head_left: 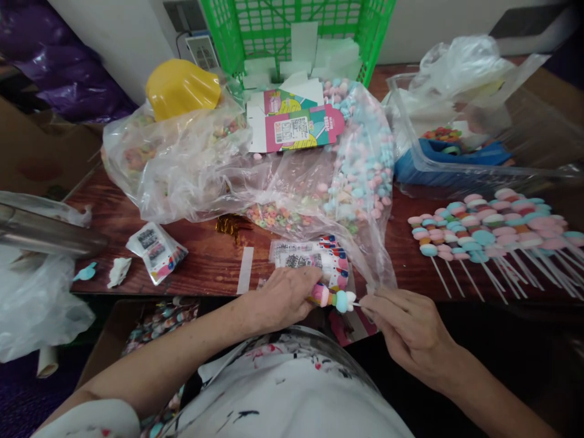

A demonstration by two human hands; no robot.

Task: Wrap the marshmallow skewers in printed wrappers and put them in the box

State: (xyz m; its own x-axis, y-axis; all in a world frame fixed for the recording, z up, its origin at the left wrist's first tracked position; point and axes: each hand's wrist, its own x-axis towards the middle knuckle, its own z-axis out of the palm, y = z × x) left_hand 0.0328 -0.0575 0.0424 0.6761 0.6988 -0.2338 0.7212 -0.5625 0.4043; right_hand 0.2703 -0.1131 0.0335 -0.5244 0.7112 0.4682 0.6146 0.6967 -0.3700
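Observation:
Near the table's front edge, my left hand (285, 298) is closed around one end of a candy skewer (335, 299) with pink, orange, green and blue pieces and a white piece at its right end. My right hand (401, 322) pinches the thin white stick that comes out of that end. Just behind my left hand lie printed clear packets (314, 258), fanned out on the table. A plastic bag of pink and blue candies (362, 164) stretches down close to my right fingers.
Finished-looking candy skewers (493, 225) are piled at the right. A green crate (296, 12) stands at the back, a clear bin (460, 170) at back right. At left are a packet stack (156, 252), a metal cylinder (50, 231) and a yellow bowl (180, 91).

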